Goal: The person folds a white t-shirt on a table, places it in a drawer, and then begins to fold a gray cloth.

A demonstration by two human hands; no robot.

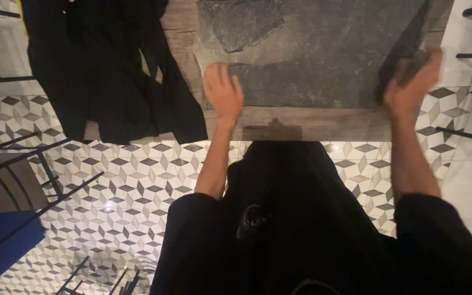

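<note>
Fingers point(220, 76) of my left hand point(223, 92) lie flat and slightly spread on the near edge of a dark grey speckled garment point(323, 49), pressing it down and gripping nothing. My right hand point(411, 82) is at the right of the frame, blurred, its fingers curled around the garment's right edge, where a fold of cloth is lifted off the surface; I judge it holds that fold, though the blur keeps me from being sure how firmly.

That garment is spread in the upper middle of the frame, straight ahead of both hands, its long axis running left to right between them. A smaller folded flap of it lies towards the upper left of the cloth. Each hand is at one end, so neither is nearer.

It lies on a wooden bench point(279, 123), whose bare plank edge shows just below my left hand. Over the bench's left end, well apart from my hands, hangs a black garment point(110, 65).

Below is a floor point(137, 180) of grey and white cube-pattern tiles, with black metal chair frames point(39, 164) and a blue seat point(1, 240) at lower left.
</note>
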